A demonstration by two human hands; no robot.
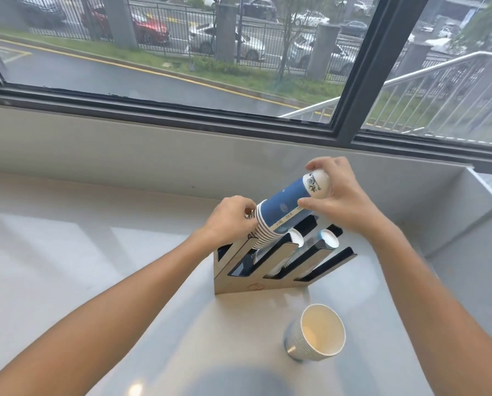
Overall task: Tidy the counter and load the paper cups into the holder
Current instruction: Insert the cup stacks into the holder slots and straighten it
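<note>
A tilted stack of blue and white paper cups lies over the left slot of the wooden cup holder. My left hand grips the stack's lower end at the rims. At the upper white end, my right hand pinches the stack. Two other slots of the holder each hold cups, white bottoms showing. A second, upright stack of paper cups stands on the counter in front of the holder, open mouth up.
The white counter stretches left and toward me. A low white wall and a dark-framed window run along the back. A raised white ledge bounds the counter on the right.
</note>
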